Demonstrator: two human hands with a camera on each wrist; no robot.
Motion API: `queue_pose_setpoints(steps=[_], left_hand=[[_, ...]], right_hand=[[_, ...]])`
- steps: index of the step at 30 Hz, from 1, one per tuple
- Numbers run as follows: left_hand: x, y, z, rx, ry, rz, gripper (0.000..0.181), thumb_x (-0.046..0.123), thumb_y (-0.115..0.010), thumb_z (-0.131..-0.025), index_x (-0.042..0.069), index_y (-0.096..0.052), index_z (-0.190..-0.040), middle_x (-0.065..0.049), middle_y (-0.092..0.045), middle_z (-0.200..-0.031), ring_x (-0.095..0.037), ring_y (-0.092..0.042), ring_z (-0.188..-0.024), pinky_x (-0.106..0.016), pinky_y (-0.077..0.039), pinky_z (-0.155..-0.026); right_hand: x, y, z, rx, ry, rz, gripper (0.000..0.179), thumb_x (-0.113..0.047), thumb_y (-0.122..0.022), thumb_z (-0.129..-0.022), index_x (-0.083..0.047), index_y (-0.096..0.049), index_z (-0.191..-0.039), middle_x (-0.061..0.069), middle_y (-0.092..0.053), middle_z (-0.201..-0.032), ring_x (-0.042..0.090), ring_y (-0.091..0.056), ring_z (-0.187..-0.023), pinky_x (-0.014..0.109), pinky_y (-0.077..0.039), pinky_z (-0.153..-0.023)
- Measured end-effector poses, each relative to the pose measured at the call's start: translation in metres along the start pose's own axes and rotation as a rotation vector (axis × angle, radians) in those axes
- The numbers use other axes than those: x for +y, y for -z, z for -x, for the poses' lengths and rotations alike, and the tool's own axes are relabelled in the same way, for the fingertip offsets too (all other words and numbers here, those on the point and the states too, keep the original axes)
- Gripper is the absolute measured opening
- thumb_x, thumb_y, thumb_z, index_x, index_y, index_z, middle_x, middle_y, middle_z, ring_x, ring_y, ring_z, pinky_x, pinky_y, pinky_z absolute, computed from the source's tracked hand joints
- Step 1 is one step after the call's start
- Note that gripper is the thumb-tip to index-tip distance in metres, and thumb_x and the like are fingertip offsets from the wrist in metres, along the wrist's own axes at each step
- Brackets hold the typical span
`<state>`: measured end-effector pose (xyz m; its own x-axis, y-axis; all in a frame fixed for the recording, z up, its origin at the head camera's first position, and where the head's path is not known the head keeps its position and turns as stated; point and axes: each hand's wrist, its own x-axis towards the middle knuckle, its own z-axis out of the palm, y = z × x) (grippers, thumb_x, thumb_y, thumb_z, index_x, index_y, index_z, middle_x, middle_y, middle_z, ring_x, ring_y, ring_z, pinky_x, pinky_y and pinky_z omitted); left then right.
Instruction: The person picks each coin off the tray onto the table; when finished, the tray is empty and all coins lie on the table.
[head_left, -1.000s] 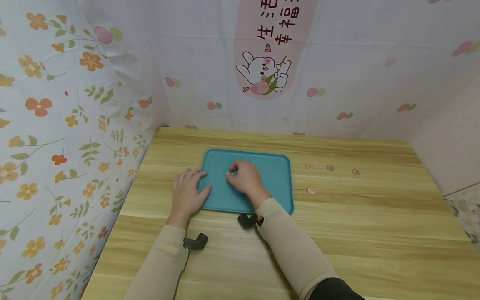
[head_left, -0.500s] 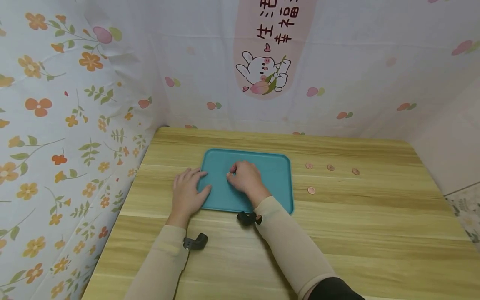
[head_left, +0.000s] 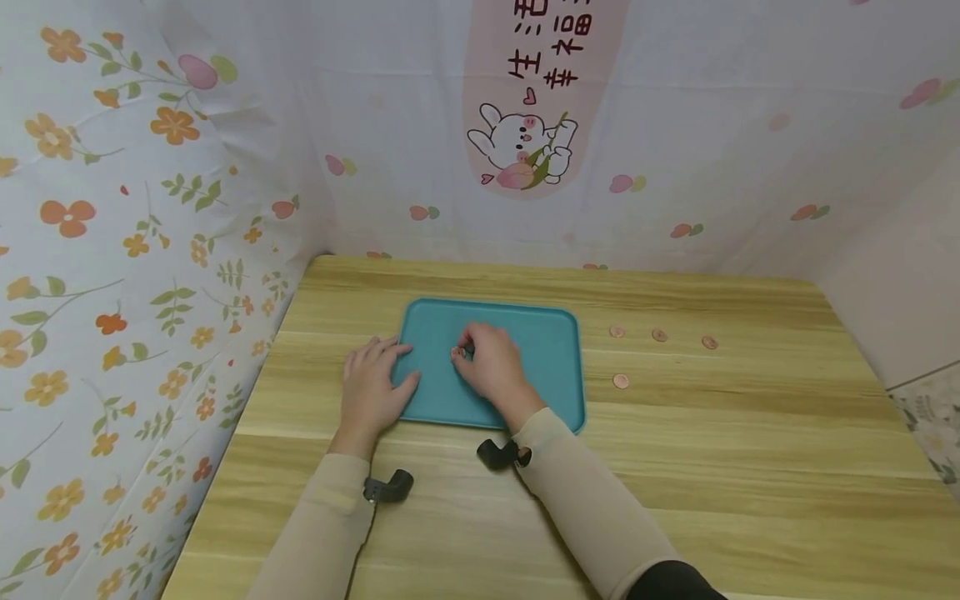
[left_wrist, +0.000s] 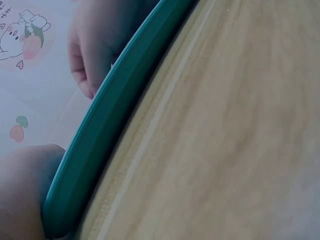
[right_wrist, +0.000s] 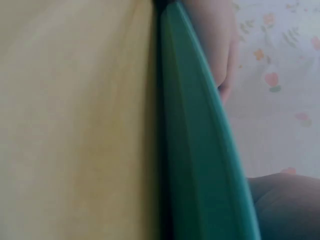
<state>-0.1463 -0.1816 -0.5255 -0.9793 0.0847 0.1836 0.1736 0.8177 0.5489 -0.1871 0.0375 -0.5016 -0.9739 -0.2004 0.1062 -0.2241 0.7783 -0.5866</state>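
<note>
The blue-green tray (head_left: 536, 333) lies on the wooden table. My left hand (head_left: 372, 390) rests at its left edge, fingers spread, thumb and index fingertip over the rim. Low over the tray's middle, my right hand (head_left: 491, 362) pinches a small copper-coloured coin (head_left: 458, 353) between thumb and index finger. The hand hides part of the coin. Both wrist views mostly show the tray's outer wall (left_wrist: 100, 130), with the hands partly behind it; no coin shows there.
Several similar coins lie on the table right of the tray: one coin (head_left: 621, 381) nearer me, the others, such as this coin (head_left: 659, 335), in a row farther back. Patterned cloth (head_left: 375, 150) hangs behind and left. Each wrist carries a black camera (head_left: 498, 454).
The right thumb has parted slightly from the index finger, and more of the coin shows between them. The left hand stays at the tray's edge. The head view has shifted a little.
</note>
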Motion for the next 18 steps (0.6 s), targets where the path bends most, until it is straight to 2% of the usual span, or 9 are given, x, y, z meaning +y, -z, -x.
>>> queue_pose_setpoints(steps=[4, 9, 12, 14, 18], left_hand=[[-0.001, -0.001, 0.000, 0.002, -0.006, -0.002, 0.051, 0.035, -0.073, -0.096, 0.011, -0.069, -0.141, -0.014, -0.056, -0.156, -0.042, -0.036, -0.152, -0.064, -0.013, -0.126], [0.000, -0.001, -0.001, 0.006, -0.006, -0.001, 0.051, 0.035, -0.073, -0.096, 0.011, -0.069, -0.141, -0.014, -0.056, -0.156, -0.042, -0.036, -0.152, -0.063, -0.013, -0.127], [0.000, -0.002, -0.002, 0.009, -0.008, 0.000, 0.051, 0.034, -0.073, -0.096, 0.011, -0.069, -0.140, -0.014, -0.056, -0.156, -0.042, -0.036, -0.153, -0.063, -0.013, -0.127], [0.000, -0.002, -0.002, 0.011, -0.009, 0.003, 0.050, 0.034, -0.074, -0.096, 0.011, -0.069, -0.140, -0.014, -0.056, -0.156, -0.042, -0.036, -0.153, -0.063, -0.013, -0.127], [-0.001, -0.002, 0.000, 0.010, -0.008, 0.006, 0.050, 0.034, -0.074, -0.096, 0.011, -0.069, -0.140, -0.014, -0.056, -0.156, -0.042, -0.035, -0.153, -0.063, -0.012, -0.127]], right_hand=[[0.007, -0.002, 0.007, 0.069, 0.085, -0.047, 0.015, -0.017, -0.082, -0.096, -0.017, -0.068, -0.091, -0.002, -0.071, -0.088, 0.024, -0.063, -0.085, 0.045, -0.053, -0.082], [0.011, 0.000, 0.013, 0.116, 0.149, -0.163, 0.009, -0.014, -0.078, -0.098, -0.014, -0.069, -0.095, -0.001, -0.069, -0.088, 0.022, -0.062, -0.082, 0.041, -0.053, -0.077], [0.014, 0.003, 0.016, 0.138, 0.200, -0.244, 0.002, -0.012, -0.076, -0.100, -0.011, -0.077, -0.101, 0.002, -0.076, -0.095, 0.023, -0.066, -0.088, 0.041, -0.055, -0.082], [0.017, 0.007, 0.020, 0.152, 0.230, -0.272, 0.007, -0.011, -0.076, -0.100, -0.009, -0.081, -0.103, 0.003, -0.079, -0.100, 0.024, -0.069, -0.095, 0.043, -0.056, -0.087], [0.024, 0.017, 0.028, 0.176, 0.227, -0.312, 0.010, -0.011, -0.077, -0.099, -0.008, -0.084, -0.105, 0.002, -0.081, -0.100, 0.024, -0.070, -0.099, 0.042, -0.056, -0.086]])
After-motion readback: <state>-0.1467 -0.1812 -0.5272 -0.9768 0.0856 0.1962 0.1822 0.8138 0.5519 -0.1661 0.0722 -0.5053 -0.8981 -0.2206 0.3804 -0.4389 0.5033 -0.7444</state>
